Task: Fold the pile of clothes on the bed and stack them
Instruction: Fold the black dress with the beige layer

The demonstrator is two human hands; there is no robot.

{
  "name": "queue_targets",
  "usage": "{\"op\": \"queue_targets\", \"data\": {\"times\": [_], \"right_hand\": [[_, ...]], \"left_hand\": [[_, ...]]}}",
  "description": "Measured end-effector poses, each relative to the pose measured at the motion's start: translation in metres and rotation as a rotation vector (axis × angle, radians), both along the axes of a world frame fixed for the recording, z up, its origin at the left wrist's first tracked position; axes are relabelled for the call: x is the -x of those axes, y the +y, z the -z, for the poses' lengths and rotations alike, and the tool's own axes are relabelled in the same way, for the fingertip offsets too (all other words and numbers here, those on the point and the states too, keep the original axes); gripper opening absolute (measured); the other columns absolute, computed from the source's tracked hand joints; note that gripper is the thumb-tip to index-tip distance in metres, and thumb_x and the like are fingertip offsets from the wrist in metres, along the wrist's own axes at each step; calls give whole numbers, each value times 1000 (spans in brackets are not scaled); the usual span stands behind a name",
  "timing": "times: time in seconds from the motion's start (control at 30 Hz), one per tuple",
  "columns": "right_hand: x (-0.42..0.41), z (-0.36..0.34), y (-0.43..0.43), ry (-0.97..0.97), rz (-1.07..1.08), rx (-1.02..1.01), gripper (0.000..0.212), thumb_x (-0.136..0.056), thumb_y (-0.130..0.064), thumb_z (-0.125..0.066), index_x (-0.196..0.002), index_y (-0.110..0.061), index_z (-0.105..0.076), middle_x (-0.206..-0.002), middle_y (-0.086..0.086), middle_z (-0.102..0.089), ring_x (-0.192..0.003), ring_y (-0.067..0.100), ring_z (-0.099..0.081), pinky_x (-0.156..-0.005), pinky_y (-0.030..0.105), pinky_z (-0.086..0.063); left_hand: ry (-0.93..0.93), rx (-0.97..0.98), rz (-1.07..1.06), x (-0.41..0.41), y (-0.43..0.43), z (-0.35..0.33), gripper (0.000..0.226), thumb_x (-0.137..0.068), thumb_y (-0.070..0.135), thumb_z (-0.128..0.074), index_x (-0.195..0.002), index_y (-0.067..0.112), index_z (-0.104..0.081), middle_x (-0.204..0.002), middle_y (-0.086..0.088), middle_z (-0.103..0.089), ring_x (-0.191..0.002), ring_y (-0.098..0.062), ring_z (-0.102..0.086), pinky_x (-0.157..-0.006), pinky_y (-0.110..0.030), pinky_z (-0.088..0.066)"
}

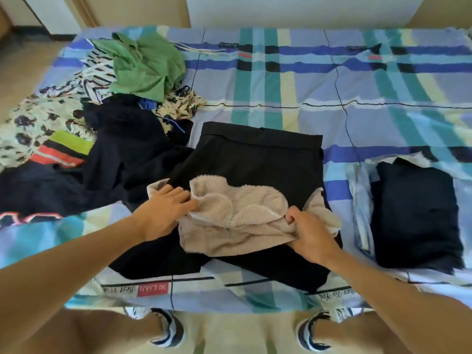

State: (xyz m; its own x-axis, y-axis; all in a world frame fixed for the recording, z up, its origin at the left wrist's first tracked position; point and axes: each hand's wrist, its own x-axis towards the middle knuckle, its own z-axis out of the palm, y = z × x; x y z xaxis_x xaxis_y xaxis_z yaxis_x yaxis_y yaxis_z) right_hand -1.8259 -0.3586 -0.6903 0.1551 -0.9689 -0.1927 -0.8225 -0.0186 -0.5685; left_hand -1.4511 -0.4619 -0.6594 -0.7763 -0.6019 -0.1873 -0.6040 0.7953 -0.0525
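Fingers (182, 200) of my left hand (163, 210) lie straight and close together on the beige garment (229, 226), which sits on the black garment (255, 159) on the bed (306, 85), while my right hand (311, 233) pinches its other edge; I should pull it taut before folding.

The bed sheet (281, 80) has words along its near edge, all upside down. A red patch (153, 289) says "XI LIAN". Beside it, curly letters say "Best W" and then get too blurry. Farther right, curly letters end in "To You".
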Motion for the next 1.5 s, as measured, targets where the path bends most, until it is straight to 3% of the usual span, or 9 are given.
{"op": "queue_targets", "data": {"times": [0.13,0.27,0.37,0.53,0.83,1.0,1.17,1.33,1.5], "right_hand": [[4,-7,16,-37,9,-272,74,-71,-37,-84,-129,-30,-37,-115,-9,-53,-104,11,-55,-90,33,-50],[11,-4,29,-126,381,13,48,-75,-41,-81,-110,-28,-51,-104,-7,-56,-96,14,-57,-84,34,-51],[20,7,35,-42,701,99,62,-71,-45,-82,-118,-28,-46,-122,0,-44,-114,22,-46,-94,41,-45],[6,23,44,-528,987,-204,100,-69,-36,-89,-146,-22,-27,-130,3,-53,-115,23,-53,-99,41,-46],[4,12,16,-775,1038,-463,48,-80,-27,-77,-122,-8,-62,-109,16,-70,-101,33,-67,-95,48,-54],[65,-28,1,-914,1074,-304,63,-68,-38,-79,-124,-14,-64,-107,16,-73,-94,31,-71,-74,38,-58],[101,-19,18,-939,1162,-324,58,-68,-38,-83,-120,-16,-68,-111,11,-73,-100,29,-69,-84,44,-57],[84,25,49,-967,1200,-314,54,-84,-10,-71,-134,-23,-57,-120,9,-68,-107,29,-66,-87,43,-56],[78,33,55,-990,1176,-263,42,-87,-14,-71,-124,-31,-61,-116,1,-69,-102,19,-66,-74,31,-53]], "left_hand": [[173,-297,-165,-18,17,-1,41,-76,49,-69,-114,42,-55,-108,23,-48,-105,-7,-48,-104,-36,-34],[576,-164,-482,-24,36,3,35,-81,40,-74,-109,32,-54,-110,18,-56,-109,-17,-53,-96,-44,-45],[660,-96,-898,-21,50,12,61,-75,41,-83,-118,15,-48,-118,-1,-52,-112,-24,-47,-95,-43,-45],[676,-456,-1265,-13,68,27,97,-68,44,-88,-136,8,-29,-129,-13,-53,-116,-31,-56,-98,-47,-51],[349,-373,-1194,11,60,35,31,-90,37,-68,-98,7,-68,-87,-5,-66,-84,-27,-62,-80,-45,-53],[617,-308,-1124,10,64,17,38,-94,25,-63,-61,9,-56,-55,-2,-53,-54,-16,-51,-52,-26,-33],[585,7,-1076,20,90,6,18,-90,34,-67,-92,20,-56,-95,1,-53,-86,-16,-51,-76,-35,-46],[732,-355,-1095,53,107,25,15,-90,34,-69,-91,23,-59,-88,5,-62,-77,-9,-60,-68,-24,-50],[867,-321,-1331,78,99,28,60,-78,45,-78,-123,22,-45,-123,-1,-50,-112,-20,-53,-89,-31,-48]]}}
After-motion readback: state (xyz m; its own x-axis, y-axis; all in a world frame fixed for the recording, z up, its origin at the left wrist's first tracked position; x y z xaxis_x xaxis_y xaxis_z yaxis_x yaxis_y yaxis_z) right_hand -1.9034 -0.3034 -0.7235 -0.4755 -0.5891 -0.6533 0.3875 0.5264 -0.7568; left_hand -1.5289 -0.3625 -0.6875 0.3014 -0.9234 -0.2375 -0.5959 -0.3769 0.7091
